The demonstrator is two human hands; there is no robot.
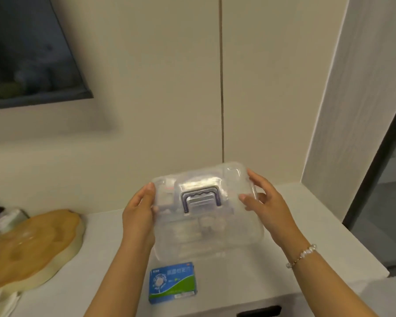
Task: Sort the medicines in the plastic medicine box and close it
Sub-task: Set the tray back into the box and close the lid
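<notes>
White countertop [284,255] runs under everything, cream wall panels [158,99] behind, w/ a dark vertical seam above the box.

Left hand [138,216] grips the left end of the clear plastic medicine box [206,216], fingers curled round the side wall, thumb tip at the lid's upper left corner. Right hand [264,202] grips the right end, thumb pressed on top of the lid, fingers wrapped behind the edge. Box sits between both palms, tilted toward the camera; can't tell if its base touches the counter. Lid is on top; purple-grey handle [201,200] lies flat at lid centre. Contents seen thru the plastic are blurred, only pale shapes, not readable.

Just below the box, near the front edge, a blue-green medicine carton [173,282] lies flat on the counter, apart from both hands. Beaded bracelet [302,255] on right wrist.

Left side: wooden lobed board [32,245], cut off by the frame edge; dark items behind it unclear. Open counter to the right up to a white column [352,99]. Dark framed opening [32,53] upper left, insides murky.
</notes>
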